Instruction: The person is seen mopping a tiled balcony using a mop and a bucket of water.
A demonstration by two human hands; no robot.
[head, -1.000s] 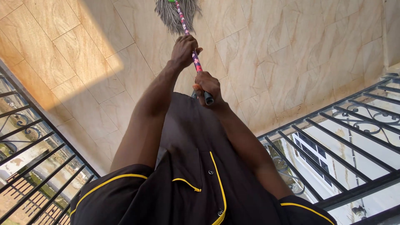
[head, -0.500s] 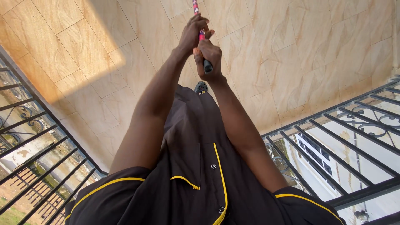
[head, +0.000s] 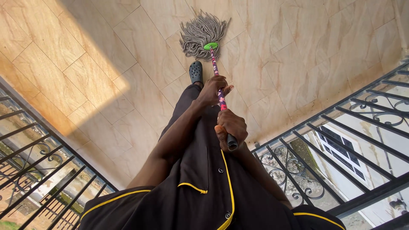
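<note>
Mop [head: 203,34] rests on tiled floor [head: 298,51] beside a shoe [head: 196,71], both hands gripping its handle [head: 219,91].

One camera sits on the person's head and looks straight down. The dark shirt [head: 204,187] is very near; the tiled floor [head: 298,51] lies far below.

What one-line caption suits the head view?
Both hands, left hand and right hand, grip a string mop on a tiled balcony floor.
</note>
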